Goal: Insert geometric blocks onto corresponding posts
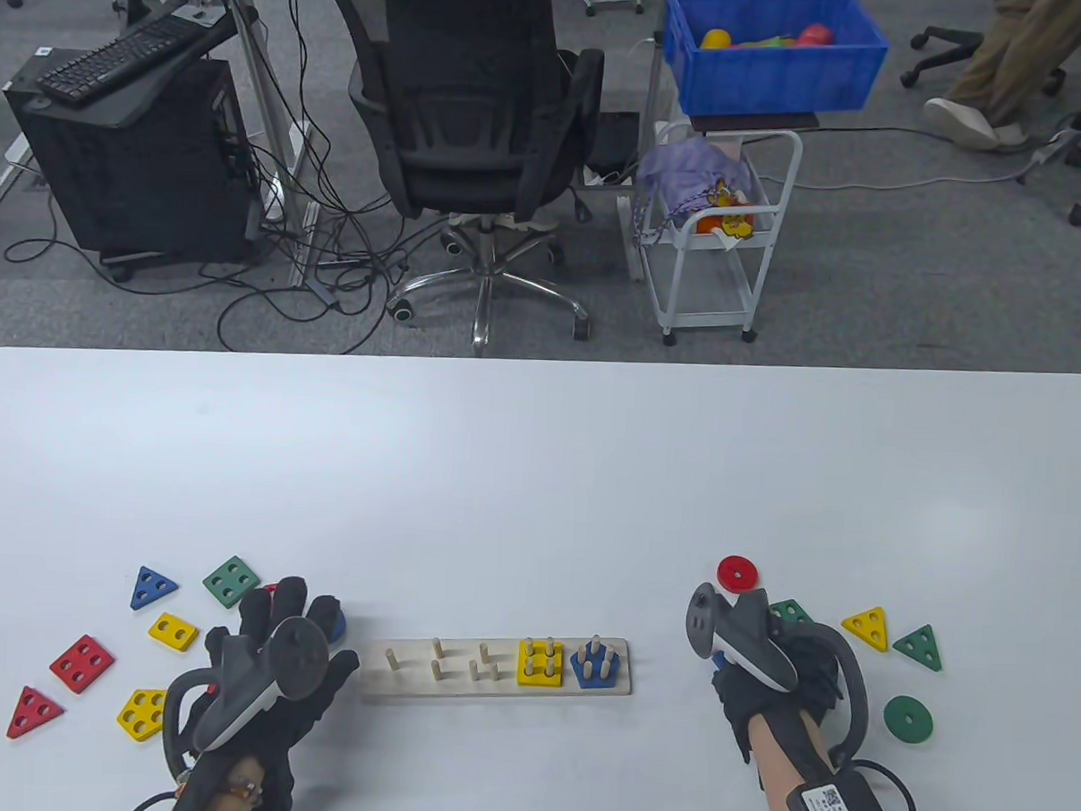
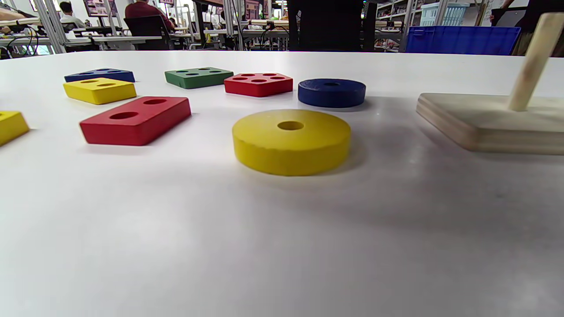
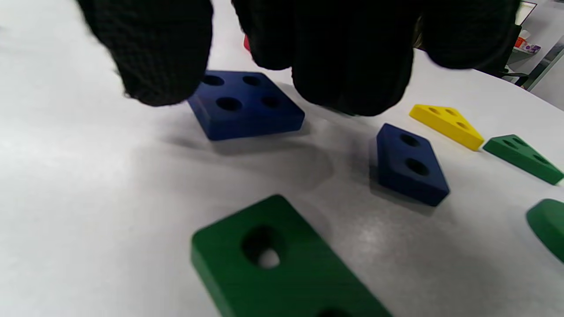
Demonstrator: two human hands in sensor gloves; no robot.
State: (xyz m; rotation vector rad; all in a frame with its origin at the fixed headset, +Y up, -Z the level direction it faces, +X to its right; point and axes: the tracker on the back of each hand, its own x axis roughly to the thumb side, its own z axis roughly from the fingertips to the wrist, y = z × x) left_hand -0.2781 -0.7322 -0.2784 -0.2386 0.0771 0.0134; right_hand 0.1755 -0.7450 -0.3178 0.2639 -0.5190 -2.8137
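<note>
Two blocks sit on the board [image 1: 385,685]: a yellow square [image 1: 541,664] and a blue pentagon [image 1: 593,664]. Eight bare pegs stand to their left. Left of the board lie nine loose blocks, among them three yellow pieces and three red. Right of it lie eight, among them one red disc [image 1: 736,573]. The left hand [image 1: 269,662] hovers with fingers spread wide, holding nothing. The right hand [image 1: 780,667] hangs over a blue square [image 3: 244,105], fingers curled, grip unclear.
</note>
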